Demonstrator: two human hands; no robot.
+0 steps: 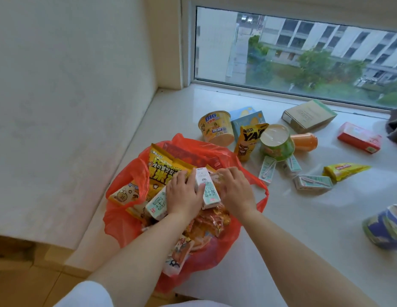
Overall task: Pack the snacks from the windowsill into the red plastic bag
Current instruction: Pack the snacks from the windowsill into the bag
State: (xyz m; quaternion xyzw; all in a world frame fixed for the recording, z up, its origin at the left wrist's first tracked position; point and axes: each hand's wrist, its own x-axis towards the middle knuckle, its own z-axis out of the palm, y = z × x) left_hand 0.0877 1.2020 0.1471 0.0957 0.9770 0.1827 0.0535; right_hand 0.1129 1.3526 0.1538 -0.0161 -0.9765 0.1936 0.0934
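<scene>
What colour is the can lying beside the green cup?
Orange can, head view, right of the green cup.

Snack-stuffed red bag (117,220) on windowsill (281,229)

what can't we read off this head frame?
- Red bag: its bottom is buried under the snacks.
- Blue-green object: blurred and cut by the right edge.
- Grey thing: cut by the right edge.
- Right hand: fingertips blurred; grip on the milk carton is unclear.
- Small cartons: print too small.
</scene>
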